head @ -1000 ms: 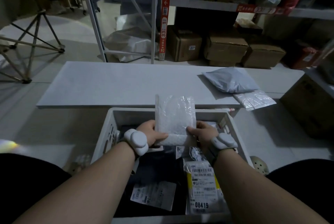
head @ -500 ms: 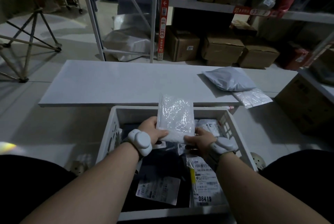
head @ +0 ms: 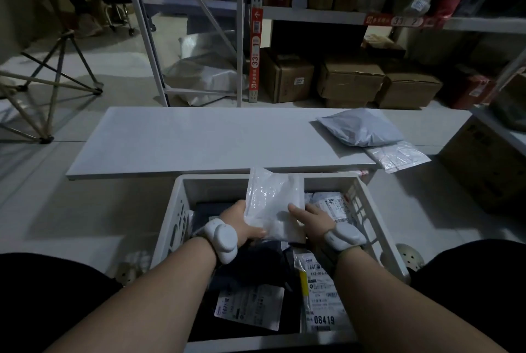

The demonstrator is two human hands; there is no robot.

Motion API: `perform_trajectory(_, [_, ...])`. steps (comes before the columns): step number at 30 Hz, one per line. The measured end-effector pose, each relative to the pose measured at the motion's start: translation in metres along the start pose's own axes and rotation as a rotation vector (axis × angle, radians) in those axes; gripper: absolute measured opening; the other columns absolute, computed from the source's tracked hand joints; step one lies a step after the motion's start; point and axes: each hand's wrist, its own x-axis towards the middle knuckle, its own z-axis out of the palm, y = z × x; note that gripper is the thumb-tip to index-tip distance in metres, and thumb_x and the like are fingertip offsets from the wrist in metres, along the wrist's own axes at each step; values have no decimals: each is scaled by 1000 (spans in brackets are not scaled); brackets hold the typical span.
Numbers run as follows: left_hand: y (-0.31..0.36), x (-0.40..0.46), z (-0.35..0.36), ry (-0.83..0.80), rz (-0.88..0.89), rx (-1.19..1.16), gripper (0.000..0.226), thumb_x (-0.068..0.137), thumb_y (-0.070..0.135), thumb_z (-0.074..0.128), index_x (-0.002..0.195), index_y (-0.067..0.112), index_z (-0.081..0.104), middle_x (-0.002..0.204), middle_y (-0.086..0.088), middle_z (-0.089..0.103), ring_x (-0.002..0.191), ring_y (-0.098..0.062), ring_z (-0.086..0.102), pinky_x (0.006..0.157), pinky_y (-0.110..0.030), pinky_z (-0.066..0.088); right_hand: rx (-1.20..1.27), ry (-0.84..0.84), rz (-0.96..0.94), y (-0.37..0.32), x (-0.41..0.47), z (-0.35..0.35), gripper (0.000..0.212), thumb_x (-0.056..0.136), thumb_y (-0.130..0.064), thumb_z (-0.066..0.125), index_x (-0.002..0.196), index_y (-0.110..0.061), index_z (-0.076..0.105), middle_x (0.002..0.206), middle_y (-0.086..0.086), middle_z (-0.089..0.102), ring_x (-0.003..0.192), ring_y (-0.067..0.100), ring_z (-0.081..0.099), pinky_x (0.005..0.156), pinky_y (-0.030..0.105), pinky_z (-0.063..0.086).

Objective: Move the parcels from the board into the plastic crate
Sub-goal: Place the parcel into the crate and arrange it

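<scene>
A clear bubble-wrap parcel (head: 273, 202) leans inside the white plastic crate (head: 176, 210), its top edge near the crate's far wall. My left hand (head: 242, 223) grips its lower left corner, thumb on top. My right hand (head: 310, 219) holds its right edge with fingers laid across the front. Under it lie a black parcel (head: 256, 270) with a white label and a labelled bag marked 08419 (head: 321, 304). On the white board (head: 199, 139) beyond the crate rest a grey poly mailer (head: 361, 128) and a clear flat bag (head: 398, 156) at the right end.
Cardboard boxes (head: 350, 79) stand on the floor under metal shelving (head: 313, 14) behind the board. A folding chair frame (head: 54, 82) is at the far left. A large box (head: 484, 165) sits at the right. My knees flank the crate.
Both hands have lowered the bubble-wrap parcel from upright above the crate's far rim down into the crate, tilting it back.
</scene>
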Motion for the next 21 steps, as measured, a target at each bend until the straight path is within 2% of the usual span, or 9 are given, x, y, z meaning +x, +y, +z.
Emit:
perform_trajectory(2, [7, -9, 3, -5, 14, 47, 56, 62, 27, 78, 111, 18, 54, 101, 3, 67, 96, -16, 64, 82, -31, 54, 34, 17, 41, 1, 3, -2, 16, 89, -24, 64, 102, -15, 61, 94, 7, 67, 89, 30, 65, 82, 50, 56])
perform_trajectory(5, [8, -8, 9, 43, 21, 130, 61, 61, 34, 76, 115, 24, 48, 105, 3, 64, 97, -17, 62, 85, -32, 51, 1, 87, 88, 5, 9, -7, 5, 88, -17, 64, 91, -15, 60, 93, 8, 65, 92, 32, 63, 85, 56, 53])
perform_trajectory(7, [10, -8, 11, 72, 25, 170, 66, 63, 36, 73, 121, 26, 43, 110, 1, 61, 100, -20, 61, 88, -34, 50, 5, 123, 98, 6, 14, -9, 6, 87, -17, 66, 86, -17, 60, 95, 10, 67, 90, 32, 64, 83, 53, 54])
perform_trajectory(10, [15, -5, 11, 115, 60, 285, 76, 70, 35, 70, 135, 28, 30, 129, -4, 48, 114, -27, 53, 91, -31, 44, -4, 152, 83, 8, 21, -8, 11, 87, -17, 66, 95, -13, 60, 96, 12, 67, 85, 31, 65, 79, 49, 56])
perform_trajectory(12, [16, -4, 10, 128, 116, 396, 87, 74, 34, 69, 144, 31, 16, 142, -4, 34, 127, -29, 42, 99, -34, 38, 17, 152, 92, 7, 23, -8, 14, 89, -16, 64, 101, -13, 58, 91, 9, 66, 83, 31, 64, 77, 51, 56])
perform_trajectory(14, [16, -3, 10, 87, 171, 553, 95, 75, 35, 70, 147, 31, 8, 154, -2, 17, 139, -29, 26, 109, -39, 31, 29, 151, 111, 8, 26, -8, 18, 89, -16, 63, 106, -13, 57, 91, 9, 65, 88, 36, 64, 78, 59, 54])
perform_trajectory(17, [14, -2, 15, -17, 208, 805, 100, 79, 33, 69, 149, 32, -2, 159, 5, -8, 147, -22, -3, 117, -43, 14, 18, 162, 133, 9, 28, -8, 26, 87, -20, 65, 111, -14, 57, 97, 12, 65, 91, 40, 63, 75, 65, 52])
perform_trajectory(19, [12, -1, 20, -23, 240, 907, 93, 84, 23, 62, 149, 34, -3, 158, 5, -13, 147, -21, -12, 118, -43, 4, 41, 156, 149, 9, 30, -6, 25, 87, -19, 66, 110, -13, 57, 95, 13, 66, 87, 39, 64, 74, 62, 53])
perform_trajectory(21, [11, -1, 22, 9, 254, 921, 83, 87, 13, 51, 149, 36, 2, 159, 5, -10, 147, -20, -11, 118, -42, -1, 57, 118, 167, 8, 30, -3, 27, 84, -19, 68, 108, -11, 58, 93, 15, 68, 84, 38, 66, 72, 58, 55])
